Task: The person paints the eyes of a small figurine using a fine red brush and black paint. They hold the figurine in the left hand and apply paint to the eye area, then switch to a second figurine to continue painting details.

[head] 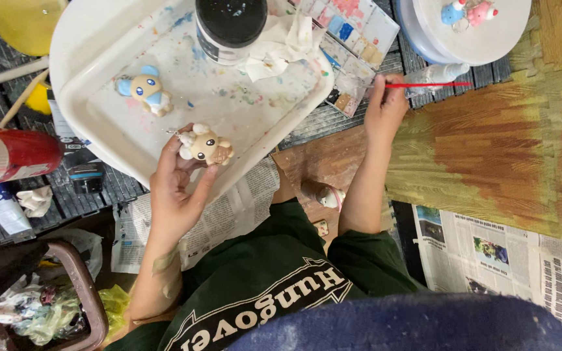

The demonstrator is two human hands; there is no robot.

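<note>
Brush (424, 85) loading goes best with light dabs: right hand (385, 107) pinches the red paintbrush at the palette (359, 39), left hand (177, 185) cradles the cream figurine (204, 144) steadily.

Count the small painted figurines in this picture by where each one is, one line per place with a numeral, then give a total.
In the left hand: 1, the cream and tan figurine
On the white tray: 1, the blue and cream figurine
On the round white plate: 2, the blue figurine and the pink figurine
Total: 4
</note>
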